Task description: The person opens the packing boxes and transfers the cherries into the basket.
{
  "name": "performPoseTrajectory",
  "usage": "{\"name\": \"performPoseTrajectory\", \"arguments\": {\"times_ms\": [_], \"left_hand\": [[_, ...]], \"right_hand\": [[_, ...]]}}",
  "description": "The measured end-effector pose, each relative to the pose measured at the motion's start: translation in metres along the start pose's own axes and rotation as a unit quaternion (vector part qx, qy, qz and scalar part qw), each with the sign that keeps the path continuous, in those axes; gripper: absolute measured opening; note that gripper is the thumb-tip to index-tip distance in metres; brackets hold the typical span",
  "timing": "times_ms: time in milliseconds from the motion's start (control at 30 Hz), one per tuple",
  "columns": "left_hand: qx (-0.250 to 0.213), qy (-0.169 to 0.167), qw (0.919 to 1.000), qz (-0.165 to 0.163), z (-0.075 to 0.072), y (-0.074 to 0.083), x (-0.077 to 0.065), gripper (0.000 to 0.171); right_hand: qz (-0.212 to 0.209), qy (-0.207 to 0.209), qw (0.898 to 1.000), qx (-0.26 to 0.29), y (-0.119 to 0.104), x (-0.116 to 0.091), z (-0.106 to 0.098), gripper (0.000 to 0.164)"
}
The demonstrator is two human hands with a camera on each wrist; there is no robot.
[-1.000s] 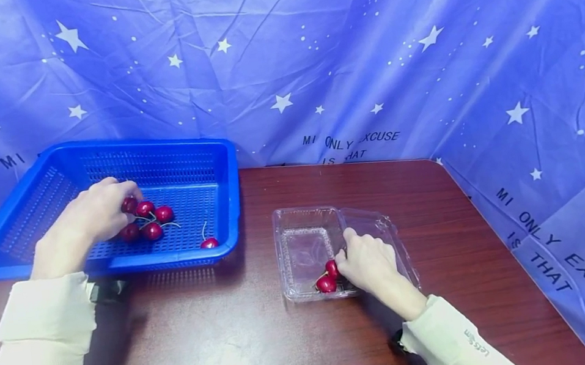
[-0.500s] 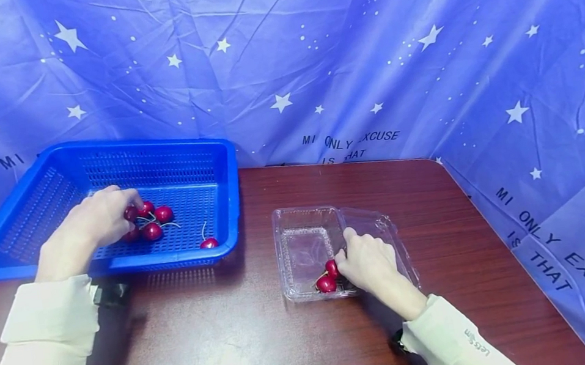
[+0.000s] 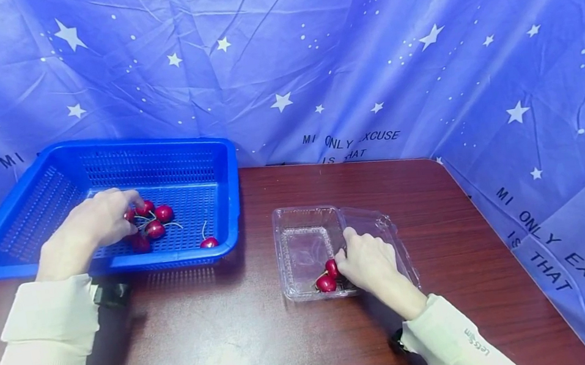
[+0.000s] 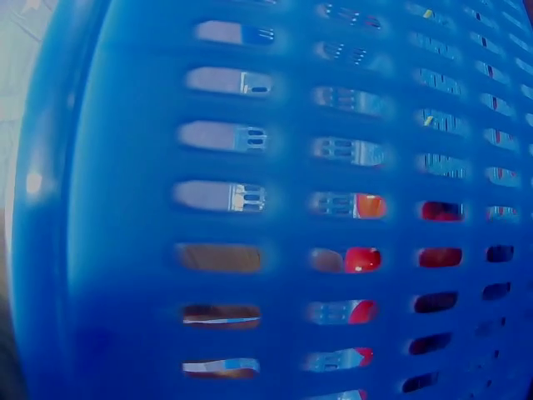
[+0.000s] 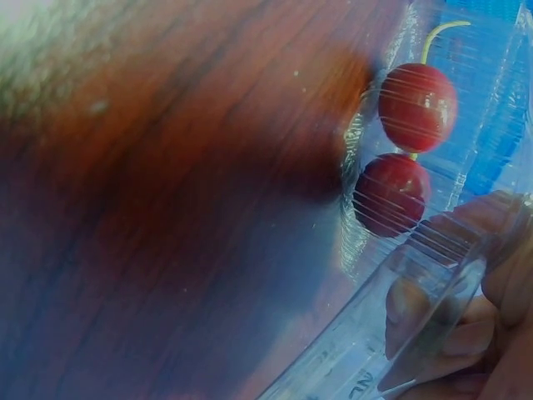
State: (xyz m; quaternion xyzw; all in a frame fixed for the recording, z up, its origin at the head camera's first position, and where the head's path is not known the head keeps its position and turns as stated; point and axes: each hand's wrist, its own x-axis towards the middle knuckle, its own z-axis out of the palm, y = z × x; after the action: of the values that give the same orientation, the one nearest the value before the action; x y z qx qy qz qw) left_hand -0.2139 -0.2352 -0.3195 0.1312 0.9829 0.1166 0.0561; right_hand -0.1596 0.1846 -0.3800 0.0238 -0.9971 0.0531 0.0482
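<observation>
My left hand (image 3: 95, 221) reaches into a blue basket (image 3: 218, 251), thumb and fingers bent around a dark red cherry (image 3: 130, 215) that they partly cover. Other cherries (image 3: 164, 213) with thin stems lie against it on the basket floor. In the left wrist view the slotted basket wall (image 4: 125, 208) hides most of that hand; red cherry (image 4: 363, 259) shows through the slots. My right hand (image 3: 370, 258) grips the side of a clear plastic clamshell box (image 3: 283, 258) by the opened lid (image 3: 381, 220). Two cherries (image 5: 418, 108) sit inside the box, beside the fingers (image 5: 466, 337).
A lone cherry (image 3: 208, 243) lies in the basket's front right corner. Basket and box stand apart on a brown wooden table (image 3: 224, 339). Blue star-printed cloth (image 3: 276, 55) hangs behind and along the right side.
My left hand has lowered slightly into the basket and shifted right, and the cherry at its fingers moved down with it. Two front cherries have rolled a little. The right hand stays put.
</observation>
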Motion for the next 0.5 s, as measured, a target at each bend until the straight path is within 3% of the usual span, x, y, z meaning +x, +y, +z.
{"name": "performPoseTrajectory", "arguments": {"times_ms": [333, 500], "left_hand": [[0.002, -0.003, 1.0000, 0.002, 0.0006, 0.0006, 0.0008, 0.041], [0.007, -0.005, 0.9998, 0.020, 0.0007, 0.0004, 0.0027, 0.040]], "right_hand": [[0.001, -0.002, 1.000, 0.000, 0.0002, 0.0002, 0.0001, 0.018], [0.001, -0.002, 1.000, 0.000, 0.0005, 0.0001, 0.0002, 0.018]]}}
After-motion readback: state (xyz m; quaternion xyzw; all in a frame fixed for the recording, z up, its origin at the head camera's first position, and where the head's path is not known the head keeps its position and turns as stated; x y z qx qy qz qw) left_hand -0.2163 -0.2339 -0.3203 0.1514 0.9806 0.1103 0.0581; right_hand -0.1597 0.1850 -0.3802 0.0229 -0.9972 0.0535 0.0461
